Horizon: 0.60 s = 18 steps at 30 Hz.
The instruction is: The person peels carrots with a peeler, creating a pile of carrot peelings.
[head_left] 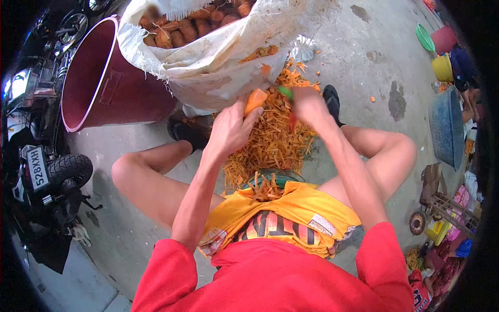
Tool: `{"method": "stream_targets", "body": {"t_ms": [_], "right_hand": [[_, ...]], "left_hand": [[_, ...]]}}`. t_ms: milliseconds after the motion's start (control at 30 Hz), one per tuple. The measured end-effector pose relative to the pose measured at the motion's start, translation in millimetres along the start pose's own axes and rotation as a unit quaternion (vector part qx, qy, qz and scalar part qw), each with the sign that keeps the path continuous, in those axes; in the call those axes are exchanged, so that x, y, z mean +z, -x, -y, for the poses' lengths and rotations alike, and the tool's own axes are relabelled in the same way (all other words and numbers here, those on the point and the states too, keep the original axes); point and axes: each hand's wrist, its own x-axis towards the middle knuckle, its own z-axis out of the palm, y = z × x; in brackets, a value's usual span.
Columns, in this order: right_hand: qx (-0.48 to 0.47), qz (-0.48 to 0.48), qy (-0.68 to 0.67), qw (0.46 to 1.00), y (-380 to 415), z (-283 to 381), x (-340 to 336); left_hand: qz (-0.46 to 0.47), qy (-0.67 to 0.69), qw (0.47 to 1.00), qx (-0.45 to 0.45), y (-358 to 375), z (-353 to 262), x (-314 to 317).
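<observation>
A peeled orange carrot (pixel 255 100) is gripped in my left hand (pixel 233 127), its end pointing up and away from me. My right hand (pixel 312 106), smeared by motion, is closed around a peeler (pixel 285 92); a green part sticks out past the fingers, and the blade cannot be made out. The peeler is just right of the carrot, apart from it. Below both hands lies a heap of orange peelings (pixel 270 143) between my legs. Beyond them stands an open white sack (pixel 223 70) holding several unpeeled carrots (pixel 187 30).
A large maroon bucket (pixel 143 96) leans at the sack's left. Motorcycles (pixel 67 171) stand along the left edge. On the right are a blue basin (pixel 446 127), a yellow bucket (pixel 442 68), a wheeled cart (pixel 442 203) and part of another person (pixel 470 104).
</observation>
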Motion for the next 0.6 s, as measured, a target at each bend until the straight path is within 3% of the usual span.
{"method": "stream_targets", "body": {"t_ms": [33, 100, 133, 233, 300, 333, 400, 500, 600], "right_hand": [[0.03, -0.032, 0.031, 0.999, -4.9, -19.6, 5.3], [0.05, -0.003, 0.001, 0.999, -8.9, -31.7, -10.9], [-0.005, -0.075, -0.024, 0.997, -2.5, -32.8, -10.2], [-0.061, -0.022, -0.087, 0.994, 17.4, 16.8, -35.7], [-0.099, -0.02, -0.073, 0.992, 26.1, 35.2, -34.5], [-0.136, -0.016, -0.057, 0.989, 29.9, 38.5, -32.3], [-0.1, -0.026, -0.053, 0.993, 25.7, 34.6, -23.9], [-0.004, 0.001, -0.031, 1.0, -4.7, -17.8, 13.1], [0.019, 0.025, -0.024, 0.999, -2.8, -25.1, -7.5]], "left_hand": [[0.004, 0.025, 1.0, 0.009, 2.9, 0.5, 0.5], [0.009, 0.047, 0.999, 0.022, 0.8, 3.9, -1.3], [0.008, 0.067, 0.998, 0.018, 0.9, 6.6, 0.1], [-0.005, 0.095, 0.995, 0.016, -9.1, 17.2, 9.9], [0.093, 0.177, 0.978, -0.059, -9.2, 7.4, 2.8], [0.096, 0.175, 0.978, -0.06, -7.8, 8.9, 5.7], [0.047, 0.253, 0.966, -0.033, -4.5, 8.0, 8.6], [0.093, 0.224, 0.966, -0.084, 1.8, -7.3, -7.6], [0.092, 0.225, 0.97, -0.027, -1.3, 1.8, -3.1]]}}
